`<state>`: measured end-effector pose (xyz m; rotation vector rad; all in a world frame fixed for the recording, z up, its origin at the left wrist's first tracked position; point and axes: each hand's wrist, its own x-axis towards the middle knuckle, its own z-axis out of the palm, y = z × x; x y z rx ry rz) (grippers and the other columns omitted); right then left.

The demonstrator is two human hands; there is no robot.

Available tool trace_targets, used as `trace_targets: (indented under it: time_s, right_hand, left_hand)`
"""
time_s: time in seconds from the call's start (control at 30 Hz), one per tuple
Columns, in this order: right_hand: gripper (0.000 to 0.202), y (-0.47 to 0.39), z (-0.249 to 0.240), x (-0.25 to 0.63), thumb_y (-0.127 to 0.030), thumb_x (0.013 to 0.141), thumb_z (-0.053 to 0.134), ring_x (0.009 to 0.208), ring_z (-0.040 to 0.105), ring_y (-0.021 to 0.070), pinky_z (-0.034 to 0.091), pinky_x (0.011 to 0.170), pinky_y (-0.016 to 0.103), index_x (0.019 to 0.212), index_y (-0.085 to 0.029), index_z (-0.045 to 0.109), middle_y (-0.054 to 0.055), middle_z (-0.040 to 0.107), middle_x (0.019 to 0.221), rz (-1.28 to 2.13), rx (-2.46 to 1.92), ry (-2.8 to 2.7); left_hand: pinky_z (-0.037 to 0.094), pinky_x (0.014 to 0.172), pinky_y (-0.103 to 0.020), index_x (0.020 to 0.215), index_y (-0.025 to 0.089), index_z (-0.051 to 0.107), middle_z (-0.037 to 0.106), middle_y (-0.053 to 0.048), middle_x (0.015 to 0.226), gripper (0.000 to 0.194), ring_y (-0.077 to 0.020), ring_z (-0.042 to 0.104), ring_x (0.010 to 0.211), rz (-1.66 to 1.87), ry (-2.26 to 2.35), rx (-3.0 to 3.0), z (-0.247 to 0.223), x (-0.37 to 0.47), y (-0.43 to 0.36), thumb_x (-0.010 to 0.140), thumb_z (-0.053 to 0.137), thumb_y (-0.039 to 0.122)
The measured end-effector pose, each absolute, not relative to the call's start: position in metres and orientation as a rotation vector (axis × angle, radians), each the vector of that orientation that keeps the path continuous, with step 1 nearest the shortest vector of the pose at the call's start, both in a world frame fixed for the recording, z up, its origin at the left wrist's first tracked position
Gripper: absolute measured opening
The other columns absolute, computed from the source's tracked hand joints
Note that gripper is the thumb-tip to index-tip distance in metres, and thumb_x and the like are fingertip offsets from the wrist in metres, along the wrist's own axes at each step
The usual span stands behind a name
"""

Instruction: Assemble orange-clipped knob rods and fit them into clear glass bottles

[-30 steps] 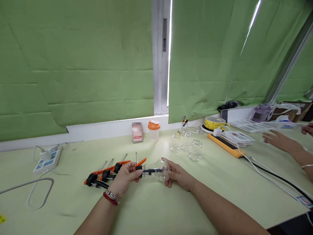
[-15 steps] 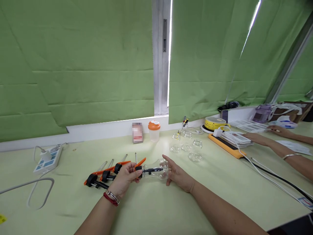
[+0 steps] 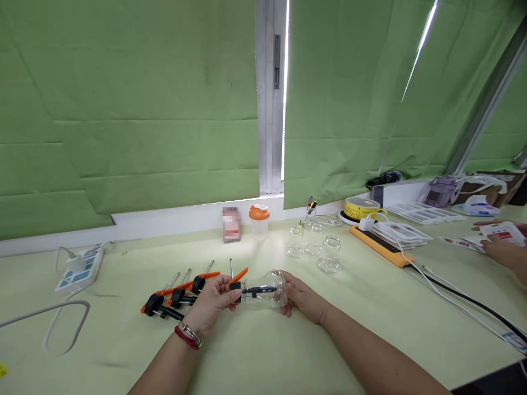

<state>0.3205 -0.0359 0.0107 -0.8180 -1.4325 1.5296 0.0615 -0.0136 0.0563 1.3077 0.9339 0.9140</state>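
Note:
My left hand (image 3: pixel 216 302) is closed on a black cap (image 3: pixel 235 292) with an orange lever and a metal rod. A clear glass jar (image 3: pixel 269 289) lies sideways against this cap, and a black shaft runs inside it. My right hand (image 3: pixel 298 296) wraps round the jar's wide right end; some of its fingers are hidden behind the glass. Left of my left hand lie several similar black and orange cap pieces (image 3: pixel 177 298) with metal rods. Beyond the jar, to the right, stand several clear glass jars (image 3: pixel 329 257).
An orange-lidded cup (image 3: pixel 259 222) and a small box (image 3: pixel 231 225) stand by the wall. A power strip (image 3: pixel 82 269) with cables is at left, an orange one (image 3: pixel 381 247) at right. Another person's hands (image 3: pixel 504 249) hold printed cards at far right.
My right fingers have closed in round the jar's end, and the jar has shifted slightly right. The other person's hands have moved right and now hold cards.

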Motion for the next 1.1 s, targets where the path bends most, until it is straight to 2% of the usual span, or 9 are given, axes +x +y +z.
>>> trace_targets:
  time_s: [0.13, 0.3, 0.37, 0.53, 0.73, 0.83, 0.97, 1.03, 1.1]
  right_hand:
    - [0.066, -0.0362, 0.0102, 0.3186, -0.063, 0.084, 0.043, 0.066, 0.060, 0.0141, 0.048, 0.054, 0.027, 0.136, -0.024, 0.035, 0.007, 0.058, 0.091, 1.551, -0.766, -1.397]
    - [0.082, -0.0398, 0.0139, 0.3201, -0.046, 0.079, 0.065, 0.086, 0.062, 0.0169, 0.051, 0.074, 0.038, 0.143, -0.039, 0.014, 0.011, 0.039, 0.133, 1.566, -0.708, -1.380]
    - [0.087, -0.0408, 0.0156, 0.3208, -0.042, 0.076, 0.069, 0.086, 0.062, 0.0178, 0.051, 0.074, 0.038, 0.143, -0.040, 0.013, 0.011, 0.038, 0.133, 1.570, -0.704, -1.397]
    - [0.077, -0.0387, 0.0133, 0.3217, -0.045, 0.078, 0.065, 0.072, 0.065, 0.0172, 0.050, 0.061, 0.032, 0.142, -0.034, 0.022, 0.008, 0.050, 0.111, 1.559, -0.772, -1.392]
    - [0.073, -0.0349, 0.0071, 0.3217, -0.055, 0.081, 0.056, 0.063, 0.062, 0.0151, 0.047, 0.052, 0.027, 0.141, -0.026, 0.026, 0.005, 0.057, 0.089, 1.568, -0.838, -1.375]
    - [0.074, -0.0365, 0.0086, 0.3210, -0.056, 0.081, 0.055, 0.070, 0.061, 0.0142, 0.049, 0.058, 0.029, 0.143, -0.027, 0.025, 0.010, 0.055, 0.106, 1.513, -0.850, -1.395]
    - [0.081, -0.0403, 0.0142, 0.3206, -0.046, 0.078, 0.065, 0.087, 0.056, 0.0146, 0.052, 0.071, 0.034, 0.143, -0.039, 0.016, 0.010, 0.028, 0.142, 1.466, -0.761, -1.451]
    - [0.084, -0.0409, 0.0160, 0.3205, -0.041, 0.076, 0.069, 0.089, 0.055, 0.0150, 0.052, 0.069, 0.033, 0.142, -0.042, 0.017, 0.009, 0.026, 0.143, 1.468, -0.727, -1.462]
    - [0.081, -0.0403, 0.0162, 0.3204, -0.040, 0.076, 0.069, 0.084, 0.058, 0.0143, 0.051, 0.066, 0.031, 0.141, -0.040, 0.021, 0.010, 0.033, 0.137, 1.473, -0.735, -1.456]
  left_hand:
    - [0.046, 0.056, -0.026, 0.087, 0.015, 0.056, 0.058, 0.000, 0.069, 0.035, -0.0131, 0.056, 0.062, 0.914, 0.930, 1.307, 0.0563, 0.0613, -0.0129, 0.065, 0.077, 0.031]
    - [0.046, 0.056, -0.027, 0.086, 0.015, 0.056, 0.057, 0.001, 0.068, 0.035, -0.0141, 0.057, 0.062, 0.922, 0.946, 1.295, 0.0549, 0.0602, -0.0113, 0.064, 0.077, 0.034]
    - [0.046, 0.056, -0.026, 0.084, 0.015, 0.056, 0.057, 0.000, 0.068, 0.034, -0.0139, 0.056, 0.062, 0.920, 0.939, 1.296, 0.0549, 0.0594, -0.0110, 0.065, 0.077, 0.034]
    - [0.045, 0.056, -0.026, 0.084, 0.014, 0.057, 0.057, -0.001, 0.070, 0.031, -0.0134, 0.055, 0.063, 0.901, 0.915, 1.317, 0.0553, 0.0583, -0.0114, 0.067, 0.076, 0.032]
    - [0.044, 0.056, -0.026, 0.085, 0.014, 0.058, 0.058, 0.000, 0.070, 0.033, -0.0136, 0.056, 0.062, 0.893, 0.926, 1.303, 0.0570, 0.0604, -0.0132, 0.065, 0.077, 0.033]
    - [0.045, 0.057, -0.027, 0.082, 0.015, 0.058, 0.057, 0.001, 0.068, 0.033, -0.0140, 0.056, 0.062, 0.905, 0.914, 1.295, 0.0575, 0.0603, -0.0133, 0.064, 0.078, 0.033]
    - [0.045, 0.057, -0.027, 0.081, 0.015, 0.057, 0.059, 0.000, 0.069, 0.034, -0.0150, 0.057, 0.063, 0.923, 0.934, 1.286, 0.0577, 0.0596, -0.0126, 0.063, 0.078, 0.035]
    - [0.045, 0.057, -0.027, 0.081, 0.015, 0.057, 0.060, -0.001, 0.070, 0.034, -0.0149, 0.057, 0.063, 0.921, 0.937, 1.289, 0.0575, 0.0595, -0.0122, 0.063, 0.078, 0.035]
    - [0.045, 0.056, -0.026, 0.081, 0.015, 0.057, 0.059, -0.001, 0.069, 0.034, -0.0145, 0.057, 0.062, 0.918, 0.932, 1.299, 0.0569, 0.0596, -0.0117, 0.063, 0.078, 0.035]
